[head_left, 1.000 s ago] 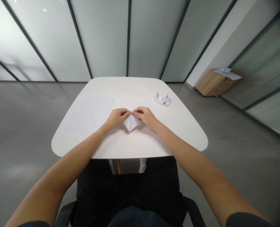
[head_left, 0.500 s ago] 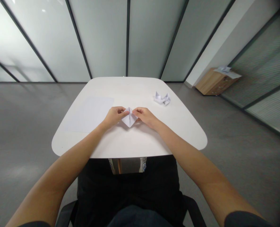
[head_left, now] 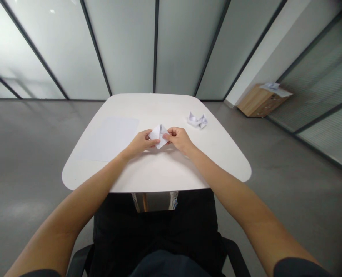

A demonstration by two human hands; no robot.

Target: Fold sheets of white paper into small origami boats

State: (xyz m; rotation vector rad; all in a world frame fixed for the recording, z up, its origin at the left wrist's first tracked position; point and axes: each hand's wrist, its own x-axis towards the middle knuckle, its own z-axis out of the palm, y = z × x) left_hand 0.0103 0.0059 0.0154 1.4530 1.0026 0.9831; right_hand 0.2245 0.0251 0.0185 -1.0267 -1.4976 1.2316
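Between my two hands is a small folded white paper (head_left: 159, 132), diamond-shaped with a crease down its middle, held just above the table. My left hand (head_left: 143, 142) pinches its left side, thumb on the near face. On the right side my right hand (head_left: 178, 138) is closed on the same paper, thumb in front and the other fingers partly hidden behind. Folded white paper pieces (head_left: 197, 120) with raised points lie beyond my right hand. A flat white sheet (head_left: 110, 136) rests left of my left hand.
All this is on a white table (head_left: 159, 177) with rounded corners. My legs and a black chair armrest (head_left: 236, 256) are below its near edge. A wooden cabinet (head_left: 259, 102) with papers on top stands on the floor at the right, near frosted glass panels.
The folded paper has tilted and risen slightly away from me. My left thumb has slid lower on it, and my right thumb presses nearer its middle.
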